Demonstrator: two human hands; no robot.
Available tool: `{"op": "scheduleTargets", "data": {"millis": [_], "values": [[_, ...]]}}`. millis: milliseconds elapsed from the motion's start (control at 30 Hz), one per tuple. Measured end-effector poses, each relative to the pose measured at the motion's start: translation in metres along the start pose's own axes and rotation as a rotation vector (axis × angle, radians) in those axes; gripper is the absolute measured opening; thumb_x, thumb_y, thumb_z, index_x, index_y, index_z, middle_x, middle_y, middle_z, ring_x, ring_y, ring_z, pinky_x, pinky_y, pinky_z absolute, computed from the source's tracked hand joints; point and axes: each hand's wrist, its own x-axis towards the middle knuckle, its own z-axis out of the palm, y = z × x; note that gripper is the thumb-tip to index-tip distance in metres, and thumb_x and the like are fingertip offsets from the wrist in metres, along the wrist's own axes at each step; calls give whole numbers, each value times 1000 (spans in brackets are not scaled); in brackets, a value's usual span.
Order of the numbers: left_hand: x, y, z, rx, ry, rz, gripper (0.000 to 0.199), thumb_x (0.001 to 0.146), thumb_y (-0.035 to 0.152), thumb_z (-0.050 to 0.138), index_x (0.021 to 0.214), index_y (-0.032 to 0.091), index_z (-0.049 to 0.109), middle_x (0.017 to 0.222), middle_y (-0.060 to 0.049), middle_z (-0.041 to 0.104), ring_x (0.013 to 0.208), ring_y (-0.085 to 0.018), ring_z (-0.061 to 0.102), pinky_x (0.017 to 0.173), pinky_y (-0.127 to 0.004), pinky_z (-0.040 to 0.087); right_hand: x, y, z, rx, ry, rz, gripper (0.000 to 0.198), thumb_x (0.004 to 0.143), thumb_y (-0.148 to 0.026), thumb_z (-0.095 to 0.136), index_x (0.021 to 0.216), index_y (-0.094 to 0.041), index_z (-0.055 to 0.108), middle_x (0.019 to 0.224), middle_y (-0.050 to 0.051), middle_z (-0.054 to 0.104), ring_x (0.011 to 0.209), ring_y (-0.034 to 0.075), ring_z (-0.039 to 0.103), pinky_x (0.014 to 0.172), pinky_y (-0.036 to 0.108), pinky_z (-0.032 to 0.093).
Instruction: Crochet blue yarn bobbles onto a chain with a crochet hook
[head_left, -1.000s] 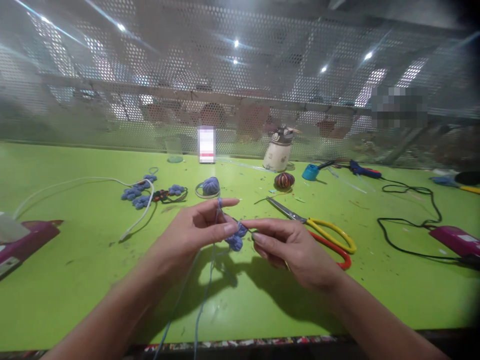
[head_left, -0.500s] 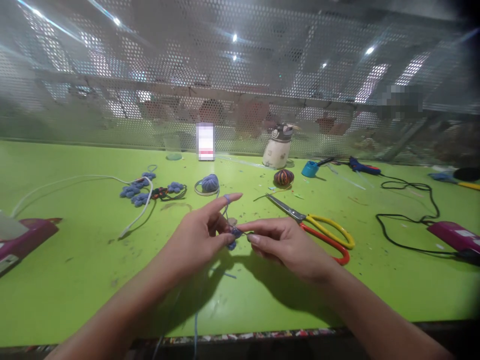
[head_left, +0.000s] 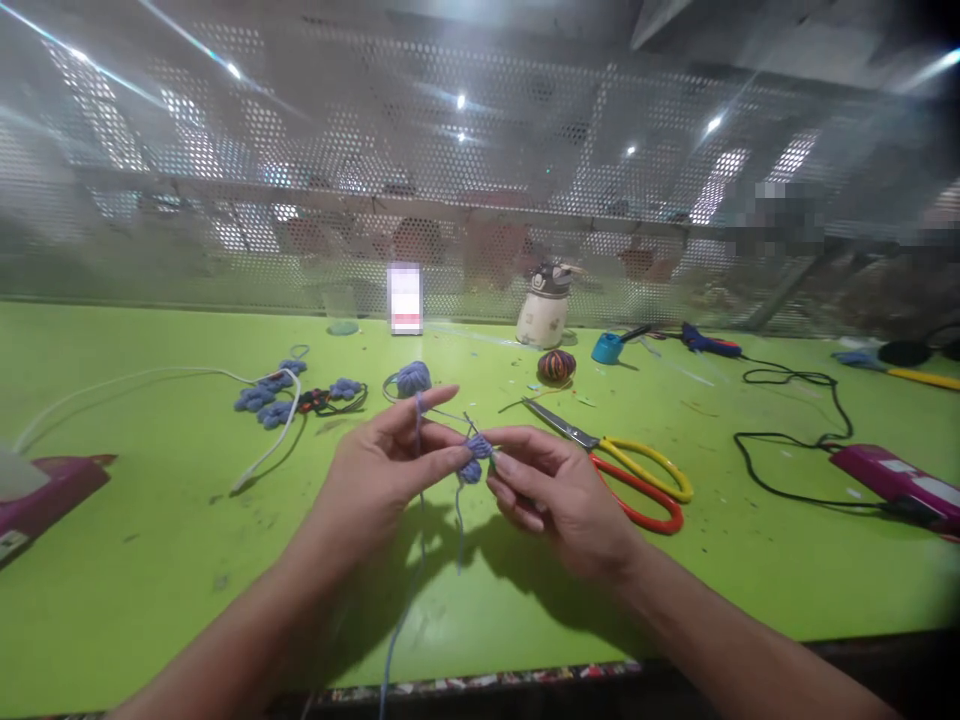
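Note:
A small blue crochet piece (head_left: 475, 447) is pinched between the thumb and fingers of my left hand (head_left: 390, 462). Blue yarn (head_left: 419, 405) wraps my left index finger, which points out to the right. My right hand (head_left: 559, 485) closes on a thin crochet hook (head_left: 471, 424); its tip pokes out above the piece, and its handle is mostly hidden by my fingers. A loose blue tail (head_left: 459, 530) hangs below the piece. Behind my left hand sits a ball of blue yarn (head_left: 413, 379).
Scissors (head_left: 570, 425) with red and yellow handles lie right of my right hand. Finished blue crochet flowers (head_left: 274, 398) and a white cable (head_left: 255, 470) are at left. Farther back stand a phone (head_left: 406, 300), a bottle (head_left: 544, 312) and a multicoloured yarn ball (head_left: 556, 367).
The crochet piece has been raised and turned, showing more of itself. The hook tip now sticks up past it. My left index finger has shifted left, and the view has tilted slightly.

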Motion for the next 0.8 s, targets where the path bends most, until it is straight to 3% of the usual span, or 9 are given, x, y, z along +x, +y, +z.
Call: {"op": "scheduleTargets", "data": {"millis": [167,367,600,800], "values": [[1,9,-4,-146,-25,-86,56,62,14,87,114,20,68,69,3,72,69,-13,66,78,-30,52,-2,-9,-13,-440,-10,-196,29,89,-26,63,117,-20,68,61,-3,52,50,8,40,45,21,30],[-5,15,-4,-120,23,-83,50,62,11,86,108,21,71,70,3,72,68,-13,66,75,-29,53,-4,-21,-21,-880,-22,-464,25,91,-17,58,112,-18,71,82,4,69,62,11,55,56,24,42],[-6,17,-3,-126,28,-83,45,60,13,87,102,23,74,67,4,72,65,-10,65,70,-23,52,-3,-28,-20,-990,-85,-586,23,91,-12,55,107,-16,71,76,3,70,62,12,58,59,24,44],[-7,17,-1,-147,33,-72,41,60,10,86,98,22,76,66,5,72,64,-8,64,67,-19,51,-4,-26,-21,-900,-109,-603,24,89,-8,57,107,-16,71,77,2,69,63,10,57,58,21,44]]}}
